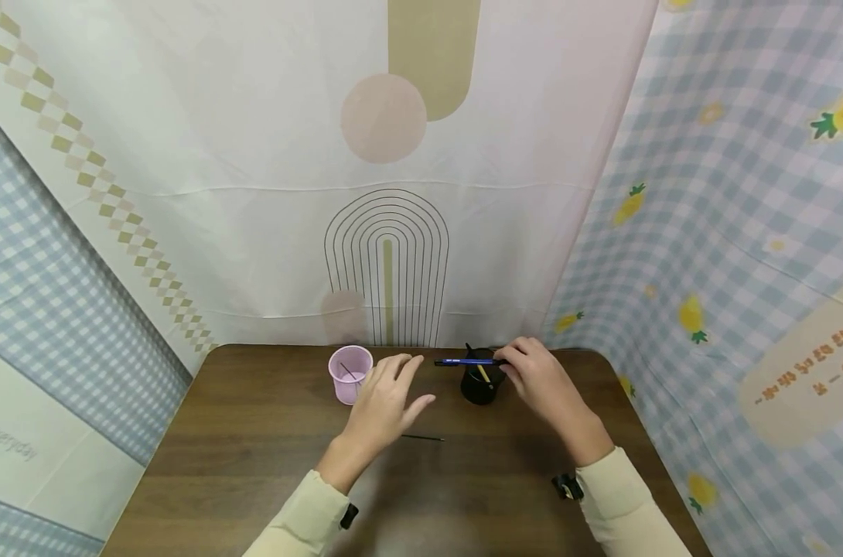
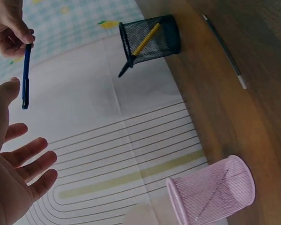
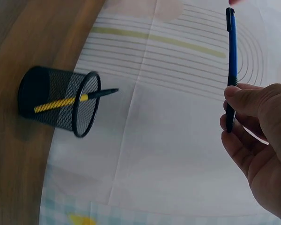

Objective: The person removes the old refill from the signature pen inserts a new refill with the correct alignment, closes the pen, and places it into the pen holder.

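A blue pen (image 3: 232, 51) with a dark clip is pinched near one end by my right hand (image 1: 538, 381). In the head view it lies level, across the top of the black mesh pen holder (image 1: 479, 391). My left hand (image 1: 383, 398) is raised with its fingers spread, holding nothing; its thumb is close to the pen's free end in the left wrist view. A yellow and black pen (image 3: 61, 104) leans inside the black holder. Near the left hand stands a pink mesh pen holder (image 2: 215, 192) with a thin dark stick (image 1: 348, 370) in it.
A thin dark rod (image 2: 225, 54) with pale ends lies on the brown wooden table (image 1: 254, 441), in front of the two holders. Behind the table hangs a pale patterned cloth (image 1: 275, 255), and a checked cloth (image 1: 679, 255) hangs at the right.
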{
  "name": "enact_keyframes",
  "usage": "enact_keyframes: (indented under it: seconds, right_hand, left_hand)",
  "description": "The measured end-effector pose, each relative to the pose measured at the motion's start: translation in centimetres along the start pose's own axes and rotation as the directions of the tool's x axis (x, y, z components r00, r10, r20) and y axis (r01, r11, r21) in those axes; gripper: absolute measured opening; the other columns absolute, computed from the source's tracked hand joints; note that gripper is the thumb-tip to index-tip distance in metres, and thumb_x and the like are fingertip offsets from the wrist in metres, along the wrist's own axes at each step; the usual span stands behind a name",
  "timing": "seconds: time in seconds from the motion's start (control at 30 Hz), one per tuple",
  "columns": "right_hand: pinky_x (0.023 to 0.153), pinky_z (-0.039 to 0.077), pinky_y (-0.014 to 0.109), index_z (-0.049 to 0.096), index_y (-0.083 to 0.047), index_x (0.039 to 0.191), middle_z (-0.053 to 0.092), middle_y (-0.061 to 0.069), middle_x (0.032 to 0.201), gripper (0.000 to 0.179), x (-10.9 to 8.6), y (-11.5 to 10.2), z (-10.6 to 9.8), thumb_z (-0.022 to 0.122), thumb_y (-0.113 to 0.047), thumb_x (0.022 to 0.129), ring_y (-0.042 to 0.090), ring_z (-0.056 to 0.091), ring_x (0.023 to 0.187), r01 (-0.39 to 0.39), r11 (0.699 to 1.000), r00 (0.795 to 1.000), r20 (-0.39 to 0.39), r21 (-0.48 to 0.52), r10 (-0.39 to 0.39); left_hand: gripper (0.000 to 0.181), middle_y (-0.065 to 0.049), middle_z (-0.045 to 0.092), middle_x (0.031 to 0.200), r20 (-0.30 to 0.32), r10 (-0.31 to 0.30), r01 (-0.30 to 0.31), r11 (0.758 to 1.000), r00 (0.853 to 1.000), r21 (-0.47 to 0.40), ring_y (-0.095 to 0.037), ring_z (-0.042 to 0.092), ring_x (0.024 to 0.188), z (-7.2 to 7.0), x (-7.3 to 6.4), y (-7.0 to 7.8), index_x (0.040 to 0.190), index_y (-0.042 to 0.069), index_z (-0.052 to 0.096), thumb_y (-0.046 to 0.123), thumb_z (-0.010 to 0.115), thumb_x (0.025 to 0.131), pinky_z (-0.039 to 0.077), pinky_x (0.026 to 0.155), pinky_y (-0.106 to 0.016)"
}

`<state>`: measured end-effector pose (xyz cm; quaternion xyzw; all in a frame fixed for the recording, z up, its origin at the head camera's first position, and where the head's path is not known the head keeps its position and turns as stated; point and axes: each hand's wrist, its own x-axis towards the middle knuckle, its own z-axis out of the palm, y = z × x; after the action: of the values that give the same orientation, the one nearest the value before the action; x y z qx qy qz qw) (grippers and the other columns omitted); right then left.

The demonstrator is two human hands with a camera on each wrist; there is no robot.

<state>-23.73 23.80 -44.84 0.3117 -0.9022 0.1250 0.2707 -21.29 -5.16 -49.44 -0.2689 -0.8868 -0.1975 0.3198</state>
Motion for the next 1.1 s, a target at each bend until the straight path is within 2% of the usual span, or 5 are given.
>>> enact_keyframes:
  seconds: [0.43, 0.83, 1.1]
  right_hand:
    - [0.078, 0.057, 0.041, 0.074, -0.008, 0.097, 0.07, 0.006, 0.097, 0.015, 0.1, 3.3, 0.8, 0.081, -0.002, 0.085, 0.027, 0.066, 0.09, -0.012, 1.0, 0.997, 0.07, -0.028, 0.014]
    - [0.079, 0.057, 0.043, 0.073, -0.007, 0.097, 0.07, 0.009, 0.098, 0.013, -0.1, 6.1, 2.4, 0.08, -0.003, 0.086, 0.03, 0.066, 0.091, -0.012, 0.994, 0.987, 0.158, -0.108, 0.029]
    - [0.079, 0.056, 0.044, 0.073, -0.008, 0.099, 0.067, 0.01, 0.098, 0.015, -0.1, 7.7, 2.7, 0.079, -0.002, 0.087, 0.031, 0.063, 0.091, -0.038, 0.982, 0.964, 0.251, -0.185, 0.085]
  left_hand:
    - [0.074, -0.018, 0.057, 0.147, 0.104, 0.032, -0.034, 0.999, 0.994, 0.025, -0.039, 0.058, 0.132, 0.3, -1.8, -0.9, 0.145, 0.008, 0.057, 0.049, 0.078, 0.087, 0.049, 0.104, -0.056]
    - [0.075, -0.019, 0.053, 0.151, 0.155, 0.046, -0.056, 0.997, 0.987, 0.061, -0.038, 0.055, 0.137, 0.3, -3.2, -1.9, 0.146, 0.01, 0.057, 0.054, 0.076, 0.087, 0.046, 0.108, -0.056]
    - [0.077, -0.019, 0.053, 0.152, 0.169, 0.059, -0.07, 0.996, 0.984, 0.055, -0.038, 0.056, 0.136, 0.2, -4.1, -2.0, 0.147, 0.012, 0.056, 0.053, 0.078, 0.086, 0.047, 0.108, -0.055]
